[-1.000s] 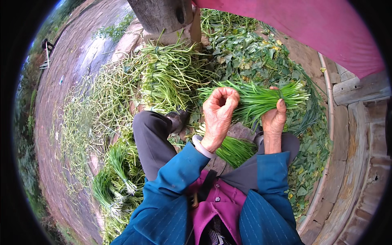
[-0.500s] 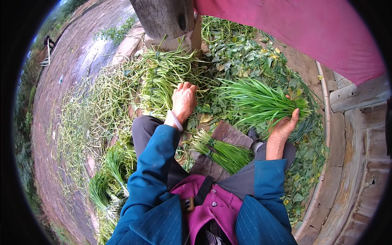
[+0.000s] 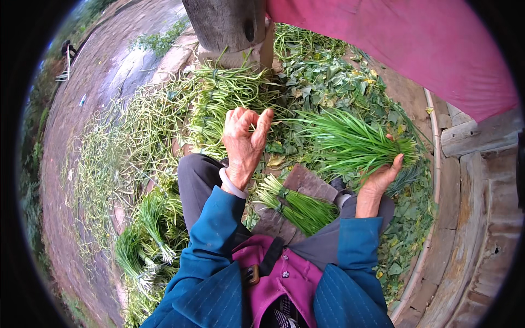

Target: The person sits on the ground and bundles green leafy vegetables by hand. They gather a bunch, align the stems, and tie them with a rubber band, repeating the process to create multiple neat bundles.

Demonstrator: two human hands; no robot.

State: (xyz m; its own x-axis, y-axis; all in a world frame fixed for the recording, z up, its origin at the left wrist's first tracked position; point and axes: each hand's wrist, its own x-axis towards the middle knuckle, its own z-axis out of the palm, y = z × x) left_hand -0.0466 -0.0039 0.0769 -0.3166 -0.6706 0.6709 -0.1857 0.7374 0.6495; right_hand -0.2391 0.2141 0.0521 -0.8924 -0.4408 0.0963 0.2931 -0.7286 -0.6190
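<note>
My right hand [image 3: 383,170] grips a leafy bunch of bright green chive-like leaves [image 3: 350,139], pale ends toward the right. My left hand [image 3: 245,134], wrist banded with a pale bracelet, is closed with curled fingers in front of tied bundles of long pale green stalks [image 3: 227,87]; whatever its fingers hold, if anything, is hidden. Between my knees a bound bunch of greens with pale ends [image 3: 301,206] lies on a worn board [image 3: 311,177].
A wooden post [image 3: 221,24] on a stone base and a pink cloth [image 3: 394,44] stand ahead. Loose stalks [image 3: 131,131] and leaf litter [image 3: 339,82] cover the ground. Spring-onion-like bunches [image 3: 153,224] lie by my left leg; a wooden edge [image 3: 465,208] curves at right. A small dark figure [image 3: 66,49] is far left.
My left hand left the held bunch, moved left toward the pale bundles, then turned with its thumb rising. My right hand and its bunch have dropped slightly and shifted right.
</note>
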